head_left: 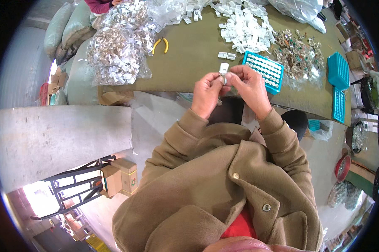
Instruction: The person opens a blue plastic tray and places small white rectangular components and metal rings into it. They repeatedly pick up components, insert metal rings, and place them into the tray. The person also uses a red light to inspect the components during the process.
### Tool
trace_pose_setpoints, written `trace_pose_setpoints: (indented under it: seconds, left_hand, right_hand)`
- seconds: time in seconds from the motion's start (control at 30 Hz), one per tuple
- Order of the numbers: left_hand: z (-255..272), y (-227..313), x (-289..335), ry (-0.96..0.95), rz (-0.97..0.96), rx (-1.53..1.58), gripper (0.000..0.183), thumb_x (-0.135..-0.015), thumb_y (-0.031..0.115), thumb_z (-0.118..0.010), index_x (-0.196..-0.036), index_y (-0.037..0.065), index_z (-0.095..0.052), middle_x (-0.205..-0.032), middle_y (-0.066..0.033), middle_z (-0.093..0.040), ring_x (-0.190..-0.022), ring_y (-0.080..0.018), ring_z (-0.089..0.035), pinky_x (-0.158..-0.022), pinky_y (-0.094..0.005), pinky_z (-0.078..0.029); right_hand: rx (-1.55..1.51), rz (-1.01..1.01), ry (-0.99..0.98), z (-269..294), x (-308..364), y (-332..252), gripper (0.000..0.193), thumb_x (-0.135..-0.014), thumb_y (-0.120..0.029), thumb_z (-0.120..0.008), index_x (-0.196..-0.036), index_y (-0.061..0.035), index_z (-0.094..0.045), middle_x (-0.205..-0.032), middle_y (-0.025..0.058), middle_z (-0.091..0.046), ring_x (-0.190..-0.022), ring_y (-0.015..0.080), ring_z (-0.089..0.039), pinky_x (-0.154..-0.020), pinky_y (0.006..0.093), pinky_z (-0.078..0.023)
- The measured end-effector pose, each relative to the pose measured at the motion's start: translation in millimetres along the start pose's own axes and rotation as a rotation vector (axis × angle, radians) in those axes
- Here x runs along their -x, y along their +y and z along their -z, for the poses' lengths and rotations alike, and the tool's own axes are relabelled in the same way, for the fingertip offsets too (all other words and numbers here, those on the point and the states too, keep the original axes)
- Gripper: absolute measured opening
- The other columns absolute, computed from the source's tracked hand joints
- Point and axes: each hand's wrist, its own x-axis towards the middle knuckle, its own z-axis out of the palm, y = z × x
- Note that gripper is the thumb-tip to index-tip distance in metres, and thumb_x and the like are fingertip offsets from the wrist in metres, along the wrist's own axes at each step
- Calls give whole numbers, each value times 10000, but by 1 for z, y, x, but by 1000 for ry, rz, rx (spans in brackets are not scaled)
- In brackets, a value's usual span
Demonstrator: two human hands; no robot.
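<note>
In the head view, a small white part (224,68) is held over the near edge of the table (189,50), pinched in the nearly closed fingertips of the left hand (206,93) and right hand (253,89). Leftward, a stretch of tabletop reaches the yellow pliers (166,45); rightward, room is limited by a teal tray (274,89). The part is boxy, its lower end covered by fingers.

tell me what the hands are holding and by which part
A small white piece, pinched near its lower end by the left hand and right hand together; its upper end sticks out free.
</note>
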Motion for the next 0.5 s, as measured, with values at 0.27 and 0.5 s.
trace_pose_setpoints:
  seconds: [0.27,0.5]
  left_hand:
    - [-12,-13,8,-209,244,153,184,-965,70,-554,-1115,-21,-609,-1000,-60,-660,-871,-121,-652,-808,-273,-547]
    - [-23,-13,16,-346,275,85,183,-954,67,-573,-1118,-3,-614,-1054,-52,-648,-942,-121,-641,-846,-265,-538]
  right_hand:
    - [146,31,-7,20,21,0,114,-884,-98,-648,-871,15,-634,-665,-5,-575,-595,32,-457,-520,237,-396]
    - [178,161,20,35,41,9,117,-844,-98,-659,-832,16,-637,-717,137,-629,-599,214,-600,-581,326,-480]
